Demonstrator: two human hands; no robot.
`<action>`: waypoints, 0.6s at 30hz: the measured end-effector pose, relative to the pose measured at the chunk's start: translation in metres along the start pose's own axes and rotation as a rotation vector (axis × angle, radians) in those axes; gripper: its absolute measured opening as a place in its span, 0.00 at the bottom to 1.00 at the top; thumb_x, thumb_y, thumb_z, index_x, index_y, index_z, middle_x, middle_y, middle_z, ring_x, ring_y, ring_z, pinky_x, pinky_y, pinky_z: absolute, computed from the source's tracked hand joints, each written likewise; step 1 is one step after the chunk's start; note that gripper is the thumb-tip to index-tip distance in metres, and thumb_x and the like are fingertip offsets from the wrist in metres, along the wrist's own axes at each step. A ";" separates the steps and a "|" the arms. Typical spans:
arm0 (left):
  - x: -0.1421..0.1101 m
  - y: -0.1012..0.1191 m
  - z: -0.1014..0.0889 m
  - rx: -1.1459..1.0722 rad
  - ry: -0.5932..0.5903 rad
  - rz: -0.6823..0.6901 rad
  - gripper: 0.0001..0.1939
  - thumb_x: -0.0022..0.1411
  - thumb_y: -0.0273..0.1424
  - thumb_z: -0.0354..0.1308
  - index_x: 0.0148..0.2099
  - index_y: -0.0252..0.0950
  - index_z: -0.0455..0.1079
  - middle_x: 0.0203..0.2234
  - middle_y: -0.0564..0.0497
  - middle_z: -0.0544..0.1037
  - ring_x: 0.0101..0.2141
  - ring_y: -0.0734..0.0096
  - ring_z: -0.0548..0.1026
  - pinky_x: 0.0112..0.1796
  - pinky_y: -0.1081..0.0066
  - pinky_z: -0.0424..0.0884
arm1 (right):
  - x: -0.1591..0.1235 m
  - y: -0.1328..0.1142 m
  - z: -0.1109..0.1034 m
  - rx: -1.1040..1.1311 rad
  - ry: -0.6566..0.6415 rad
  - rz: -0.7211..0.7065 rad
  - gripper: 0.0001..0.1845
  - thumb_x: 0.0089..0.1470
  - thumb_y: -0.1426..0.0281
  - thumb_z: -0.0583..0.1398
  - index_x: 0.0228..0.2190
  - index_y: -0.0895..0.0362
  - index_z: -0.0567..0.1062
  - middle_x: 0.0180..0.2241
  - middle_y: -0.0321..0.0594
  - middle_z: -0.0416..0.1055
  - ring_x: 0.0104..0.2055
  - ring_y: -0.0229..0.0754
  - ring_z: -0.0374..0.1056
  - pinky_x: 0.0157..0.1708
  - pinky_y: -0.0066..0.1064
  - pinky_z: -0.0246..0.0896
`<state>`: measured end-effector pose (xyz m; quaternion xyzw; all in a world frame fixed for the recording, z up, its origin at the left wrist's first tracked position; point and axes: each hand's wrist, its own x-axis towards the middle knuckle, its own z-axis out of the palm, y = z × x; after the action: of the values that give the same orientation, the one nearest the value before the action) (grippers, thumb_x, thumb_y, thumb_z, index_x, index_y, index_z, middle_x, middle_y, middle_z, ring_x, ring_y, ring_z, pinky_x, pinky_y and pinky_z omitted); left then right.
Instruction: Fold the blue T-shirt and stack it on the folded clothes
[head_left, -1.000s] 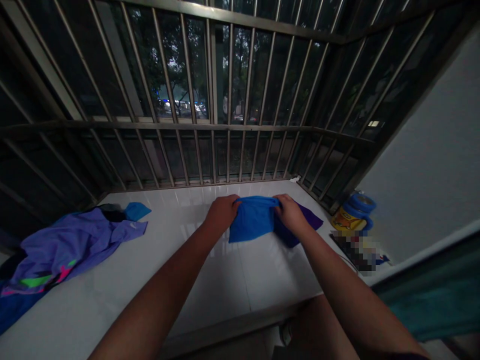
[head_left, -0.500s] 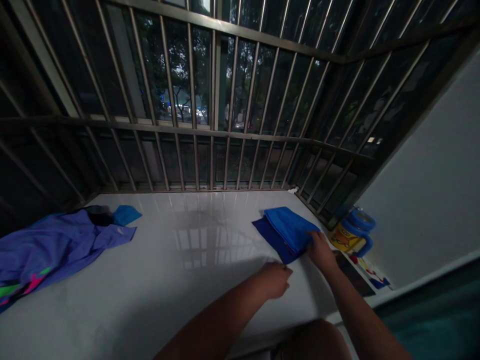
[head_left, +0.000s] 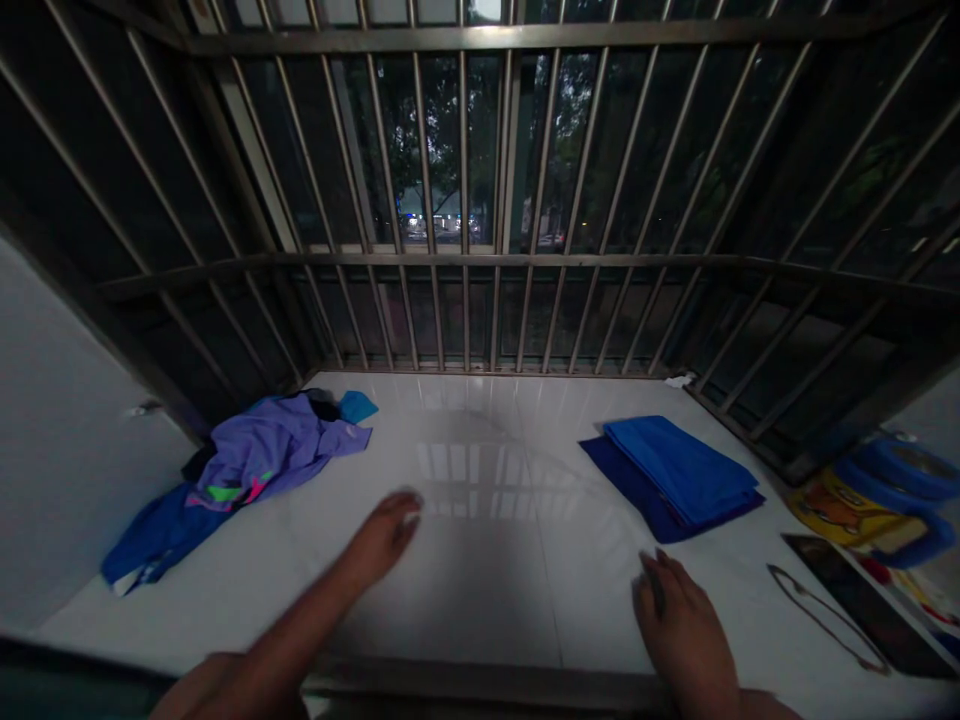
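My left hand [head_left: 386, 532] hangs above the white ledge [head_left: 487, 590], right of a heap of clothes and apart from it. Its fingers are loosely bent, a little blurred, with nothing seen in them. In the heap lie a purple shirt [head_left: 274, 445] with a green and pink print, a blue garment [head_left: 161, 535] and a light blue piece of cloth [head_left: 358, 406]. My right hand [head_left: 686, 620] is open and empty, just in front of a folded bright blue garment [head_left: 679, 465]. Beneath that shows a folded dark blue garment [head_left: 626, 490].
Metal bars [head_left: 495, 259] close off the window at the back and sides. At the right are a blue and yellow mug-like container [head_left: 862, 500], a dark flat tablet-like object [head_left: 870, 600] and a thin cord loop [head_left: 825, 615]. White walls stand at both sides.
My right hand has let go of the folded blue garment and drawn back toward me. My left hand has moved left, toward the clothes heap. The view has turned left.
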<state>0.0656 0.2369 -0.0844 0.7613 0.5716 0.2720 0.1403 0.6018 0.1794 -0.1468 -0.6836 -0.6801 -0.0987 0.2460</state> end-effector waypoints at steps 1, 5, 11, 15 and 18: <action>0.005 -0.026 -0.032 0.106 0.127 -0.106 0.15 0.69 0.32 0.58 0.55 0.38 0.78 0.56 0.40 0.83 0.60 0.53 0.78 0.65 0.54 0.71 | 0.001 0.001 -0.001 0.002 -0.003 0.003 0.30 0.70 0.56 0.50 0.55 0.62 0.82 0.60 0.59 0.78 0.64 0.65 0.73 0.64 0.57 0.68; 0.007 -0.094 -0.142 0.506 0.431 -0.541 0.25 0.72 0.36 0.54 0.65 0.26 0.69 0.63 0.31 0.75 0.65 0.40 0.70 0.64 0.45 0.67 | 0.003 0.001 -0.003 0.012 -0.010 0.025 0.32 0.69 0.54 0.50 0.54 0.62 0.83 0.59 0.58 0.79 0.63 0.65 0.74 0.65 0.57 0.68; 0.017 -0.076 -0.140 0.417 0.239 -0.616 0.14 0.73 0.31 0.51 0.46 0.29 0.76 0.38 0.38 0.82 0.44 0.46 0.81 0.47 0.54 0.74 | 0.004 -0.003 -0.006 0.022 -0.007 0.061 0.31 0.69 0.55 0.51 0.55 0.61 0.82 0.60 0.57 0.79 0.63 0.63 0.74 0.65 0.54 0.69; 0.029 -0.001 -0.050 0.246 0.052 -0.300 0.12 0.73 0.26 0.51 0.40 0.35 0.76 0.42 0.42 0.83 0.47 0.57 0.81 0.51 0.64 0.73 | 0.005 -0.003 -0.004 0.024 0.016 0.054 0.28 0.67 0.57 0.52 0.54 0.61 0.82 0.59 0.57 0.79 0.62 0.62 0.75 0.64 0.53 0.70; 0.014 0.070 0.019 0.125 -0.103 -0.089 0.10 0.69 0.25 0.56 0.38 0.38 0.78 0.40 0.44 0.84 0.46 0.59 0.81 0.50 0.66 0.74 | 0.008 -0.006 -0.008 0.024 0.030 0.065 0.28 0.67 0.58 0.52 0.53 0.61 0.82 0.58 0.59 0.79 0.62 0.62 0.75 0.64 0.54 0.69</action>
<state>0.1351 0.2306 -0.0592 0.7554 0.6128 0.1898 0.1336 0.5982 0.1822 -0.1350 -0.7006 -0.6550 -0.0928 0.2675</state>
